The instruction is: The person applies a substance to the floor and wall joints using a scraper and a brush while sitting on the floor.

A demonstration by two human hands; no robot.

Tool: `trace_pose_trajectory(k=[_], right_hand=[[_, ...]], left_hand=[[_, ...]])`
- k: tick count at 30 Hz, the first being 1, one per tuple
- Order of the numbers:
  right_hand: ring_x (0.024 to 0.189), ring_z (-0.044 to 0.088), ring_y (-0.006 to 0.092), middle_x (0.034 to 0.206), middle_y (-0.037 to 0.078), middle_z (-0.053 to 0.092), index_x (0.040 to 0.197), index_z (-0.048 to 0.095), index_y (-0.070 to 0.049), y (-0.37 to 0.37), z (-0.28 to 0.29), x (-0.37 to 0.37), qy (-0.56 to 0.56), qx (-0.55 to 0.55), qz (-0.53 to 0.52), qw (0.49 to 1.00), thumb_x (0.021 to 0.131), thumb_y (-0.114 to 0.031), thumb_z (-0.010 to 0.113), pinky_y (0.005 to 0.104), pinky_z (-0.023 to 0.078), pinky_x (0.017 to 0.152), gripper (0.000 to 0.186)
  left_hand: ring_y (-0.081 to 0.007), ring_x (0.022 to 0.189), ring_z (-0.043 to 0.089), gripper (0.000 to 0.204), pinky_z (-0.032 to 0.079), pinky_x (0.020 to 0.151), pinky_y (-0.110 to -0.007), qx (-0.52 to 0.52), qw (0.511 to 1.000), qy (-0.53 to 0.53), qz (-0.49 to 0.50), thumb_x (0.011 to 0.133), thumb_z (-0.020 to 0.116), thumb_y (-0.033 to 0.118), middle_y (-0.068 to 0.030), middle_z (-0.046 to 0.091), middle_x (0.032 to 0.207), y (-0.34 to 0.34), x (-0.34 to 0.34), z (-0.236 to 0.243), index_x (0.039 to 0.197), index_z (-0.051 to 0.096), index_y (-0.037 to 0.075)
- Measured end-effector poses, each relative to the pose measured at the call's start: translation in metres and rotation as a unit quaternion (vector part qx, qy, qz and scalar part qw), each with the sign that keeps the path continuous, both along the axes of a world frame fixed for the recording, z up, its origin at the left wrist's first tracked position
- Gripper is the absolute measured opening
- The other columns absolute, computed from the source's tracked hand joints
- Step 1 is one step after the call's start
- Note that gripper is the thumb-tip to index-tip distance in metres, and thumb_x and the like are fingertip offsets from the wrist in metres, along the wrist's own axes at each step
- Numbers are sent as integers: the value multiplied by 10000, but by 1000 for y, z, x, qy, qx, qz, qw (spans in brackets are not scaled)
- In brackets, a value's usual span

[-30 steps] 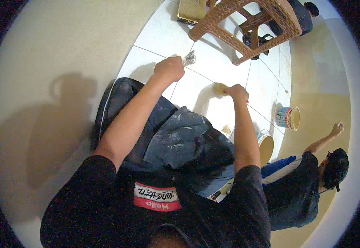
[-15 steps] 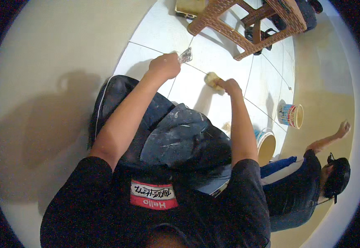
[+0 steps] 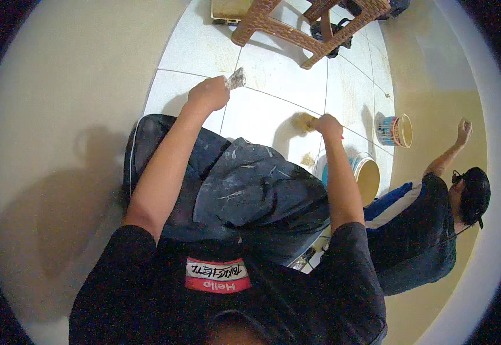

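Observation:
My left hand [image 3: 208, 93], closed around a scraper with a stained metal blade [image 3: 236, 78], is raised over white floor tiles [image 3: 279, 75] beyond my dark, paint-spotted trousers [image 3: 250, 184]. My right hand [image 3: 330, 127] grips a brush [image 3: 304, 122] with pale yellowish bristles; a bit of red shows at its handle. The brush is over the tiles, casting a shadow. Below my right hand, partly behind my forearm, stands a large bucket [image 3: 368, 178] with a yellowish inside. A smaller labelled bucket [image 3: 389, 131] is farther right, by the wall.
A brown woven-look plastic stool [image 3: 285, 31] stands ahead, near a yellowish tray [image 3: 227, 10] and black bag [image 3: 331, 37]. A plain wall [image 3: 49, 103] is at left. At right, a person [image 3: 411, 241] in dark clothing and black cap reaches toward a beige wall [image 3: 434, 103]. Another dark shape is at top right.
The view has shifted, with the stool now higher and farther left. My hands still hold the scraper and brush, the brush tilting slightly differently. The other person's arm appears higher.

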State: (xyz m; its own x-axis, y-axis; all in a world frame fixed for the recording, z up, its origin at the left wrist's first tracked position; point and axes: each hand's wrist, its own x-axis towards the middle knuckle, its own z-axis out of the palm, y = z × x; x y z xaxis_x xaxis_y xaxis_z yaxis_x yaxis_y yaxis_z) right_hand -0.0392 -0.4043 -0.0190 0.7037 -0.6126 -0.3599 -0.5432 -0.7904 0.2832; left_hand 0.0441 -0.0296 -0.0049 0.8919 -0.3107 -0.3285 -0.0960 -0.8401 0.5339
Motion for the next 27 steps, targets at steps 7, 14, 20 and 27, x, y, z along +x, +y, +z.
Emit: trace_pose_trajectory(k=[7, 14, 20, 27], right_hand=[[716, 683, 284, 779, 167, 692, 867, 711, 13, 22, -18, 63, -67, 97, 32, 993, 742, -623, 664, 386, 520, 643, 650], [443, 449, 159, 550, 67, 510, 726, 647, 18, 3, -63, -11, -45, 251, -58, 965, 768, -588, 676, 338, 351, 408, 609], [711, 666, 242, 807, 144, 704, 934, 734, -39, -60, -72, -104, -4, 121, -70, 990, 723, -528, 683, 375, 504, 639, 535], [1025, 662, 332, 1095, 196, 680, 1035, 717, -43, 18, -39, -86, -75, 89, -104, 988, 737, -549, 667, 407, 525, 847, 589]], left_hand=[[-374, 1072, 620, 339, 486, 919, -462, 8, 1000, 6, 0, 888, 492, 241, -212, 645, 1140, 6, -4, 2, 1142, 624, 60], [-370, 1070, 623, 350, 487, 923, -455, 37, 999, 29, -16, 877, 473, 207, -226, 640, 1147, 14, -12, 9, 1149, 626, 48], [-362, 1083, 621, 355, 484, 926, -453, 31, 998, 14, -52, 866, 470, 192, -222, 641, 1151, -13, -5, -5, 1145, 635, 47], [-360, 1089, 620, 359, 485, 926, -451, 57, 994, 53, -71, 845, 514, 230, -222, 635, 1171, 6, 9, -31, 1105, 659, 31]])
